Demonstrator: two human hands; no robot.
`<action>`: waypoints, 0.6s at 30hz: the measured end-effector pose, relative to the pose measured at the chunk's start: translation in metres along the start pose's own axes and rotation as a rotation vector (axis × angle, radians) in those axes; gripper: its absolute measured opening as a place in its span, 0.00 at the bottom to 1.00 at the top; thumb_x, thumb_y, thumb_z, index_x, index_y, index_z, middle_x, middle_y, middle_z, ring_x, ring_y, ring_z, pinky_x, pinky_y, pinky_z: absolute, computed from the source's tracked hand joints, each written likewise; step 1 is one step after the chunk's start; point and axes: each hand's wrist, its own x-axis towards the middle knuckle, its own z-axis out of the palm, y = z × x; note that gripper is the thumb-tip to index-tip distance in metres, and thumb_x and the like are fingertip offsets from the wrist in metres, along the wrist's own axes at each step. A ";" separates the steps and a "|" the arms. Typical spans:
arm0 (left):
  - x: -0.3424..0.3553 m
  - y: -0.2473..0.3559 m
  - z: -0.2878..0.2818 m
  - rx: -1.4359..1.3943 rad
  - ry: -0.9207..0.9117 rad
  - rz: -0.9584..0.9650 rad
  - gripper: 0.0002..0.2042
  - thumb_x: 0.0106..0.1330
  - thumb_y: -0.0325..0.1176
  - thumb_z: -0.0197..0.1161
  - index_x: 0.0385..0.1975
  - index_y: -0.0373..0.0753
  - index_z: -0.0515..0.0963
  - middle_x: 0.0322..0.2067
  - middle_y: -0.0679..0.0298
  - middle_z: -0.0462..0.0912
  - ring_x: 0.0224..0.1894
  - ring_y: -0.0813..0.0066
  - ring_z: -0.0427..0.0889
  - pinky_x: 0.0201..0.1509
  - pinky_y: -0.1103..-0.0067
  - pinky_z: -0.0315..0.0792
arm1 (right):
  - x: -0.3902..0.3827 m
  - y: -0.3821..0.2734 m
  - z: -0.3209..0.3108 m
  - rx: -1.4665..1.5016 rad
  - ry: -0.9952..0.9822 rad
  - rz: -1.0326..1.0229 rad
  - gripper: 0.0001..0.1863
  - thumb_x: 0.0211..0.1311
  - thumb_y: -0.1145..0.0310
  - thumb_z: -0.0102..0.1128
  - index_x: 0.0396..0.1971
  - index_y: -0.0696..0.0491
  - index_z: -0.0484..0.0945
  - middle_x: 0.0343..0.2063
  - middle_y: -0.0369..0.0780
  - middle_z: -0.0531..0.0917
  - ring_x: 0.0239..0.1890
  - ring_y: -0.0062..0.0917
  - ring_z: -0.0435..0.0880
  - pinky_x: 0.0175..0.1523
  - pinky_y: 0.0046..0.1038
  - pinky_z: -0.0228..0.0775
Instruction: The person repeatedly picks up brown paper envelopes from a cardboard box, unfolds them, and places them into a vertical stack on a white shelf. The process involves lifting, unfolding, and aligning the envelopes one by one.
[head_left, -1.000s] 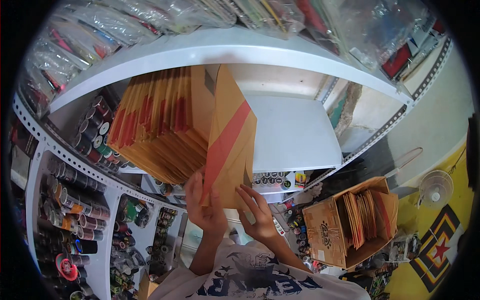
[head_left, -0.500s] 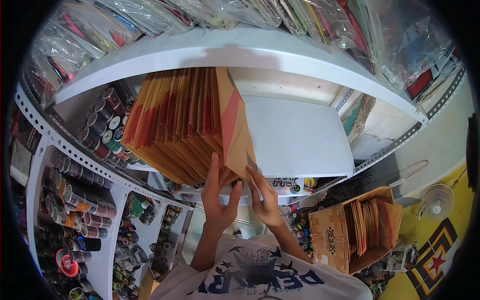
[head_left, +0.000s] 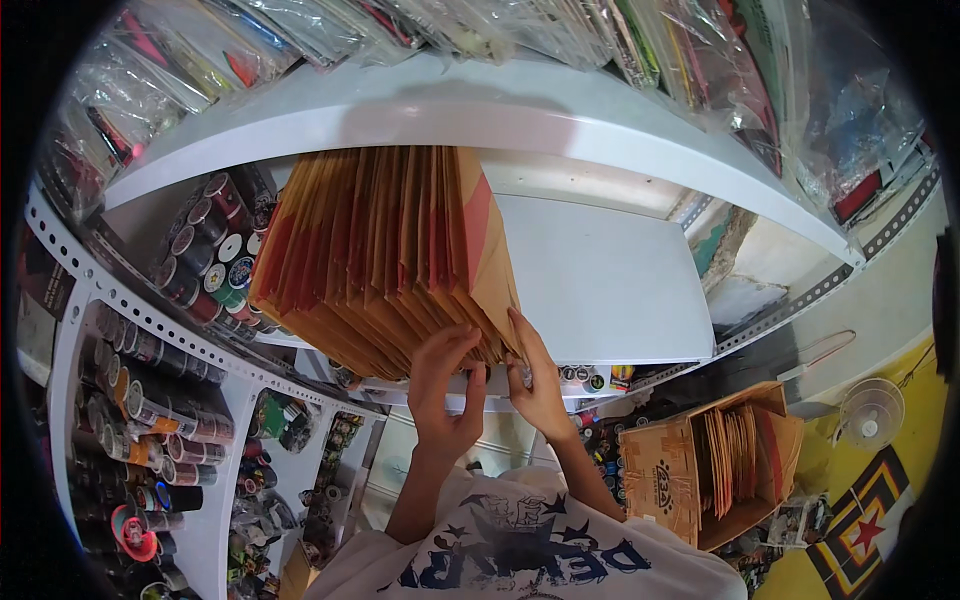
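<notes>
A tight row of flat brown cardboard sleeves (head_left: pixel 370 270) with red patches stands upright on the white shelf, filling its left half. At the front lower edges of the row's right end is my left hand (head_left: pixel 443 395), its thumb and forefinger curved and apart, the forefinger touching the edges. My right hand (head_left: pixel 540 392) grips the near corner of the outermost sleeve (head_left: pixel 487 250), with fingers along its right face and the thumb on the inner side. What lies between the sleeves is hidden.
The bare white shelf board (head_left: pixel 610 275) extends right of the row. An upper shelf (head_left: pixel 450 115) carries plastic-wrapped items (head_left: pixel 480 30). Cans and jars (head_left: pixel 205 255) crowd the left. An open cardboard box (head_left: pixel 660 470) with similar sleeves and a small fan (head_left: pixel 871 412) are at right.
The sleeves' right end has shifted slightly right, and more of them show. My left forefinger has bent down onto their edges. My right hand has moved slightly right, around the outermost sleeve's corner.
</notes>
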 end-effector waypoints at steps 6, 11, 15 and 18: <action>0.000 0.000 -0.002 0.111 0.017 0.014 0.19 0.68 0.19 0.68 0.60 0.35 0.84 0.62 0.49 0.80 0.63 0.51 0.80 0.64 0.64 0.77 | 0.002 0.016 0.003 0.006 -0.034 0.006 0.47 0.61 0.93 0.43 0.83 0.54 0.57 0.81 0.48 0.64 0.84 0.48 0.59 0.85 0.42 0.53; 0.000 0.010 0.000 0.137 -0.006 -0.014 0.16 0.71 0.22 0.64 0.57 0.33 0.83 0.62 0.48 0.79 0.65 0.49 0.78 0.70 0.60 0.70 | 0.008 0.008 0.003 0.086 -0.088 0.002 0.48 0.59 0.93 0.43 0.84 0.53 0.57 0.81 0.51 0.63 0.84 0.50 0.59 0.84 0.43 0.54; -0.003 0.019 -0.005 0.163 0.011 -0.019 0.16 0.71 0.23 0.65 0.57 0.34 0.83 0.64 0.48 0.77 0.65 0.49 0.78 0.72 0.59 0.70 | 0.009 0.004 0.003 0.093 -0.115 -0.027 0.48 0.60 0.91 0.45 0.84 0.51 0.56 0.80 0.53 0.62 0.83 0.53 0.59 0.84 0.44 0.55; -0.014 0.016 -0.015 0.235 0.044 -0.018 0.16 0.71 0.23 0.66 0.58 0.35 0.84 0.69 0.46 0.72 0.70 0.45 0.73 0.75 0.56 0.67 | 0.010 0.003 0.003 0.113 -0.128 0.012 0.50 0.59 0.90 0.47 0.85 0.49 0.55 0.81 0.54 0.60 0.84 0.54 0.57 0.84 0.45 0.54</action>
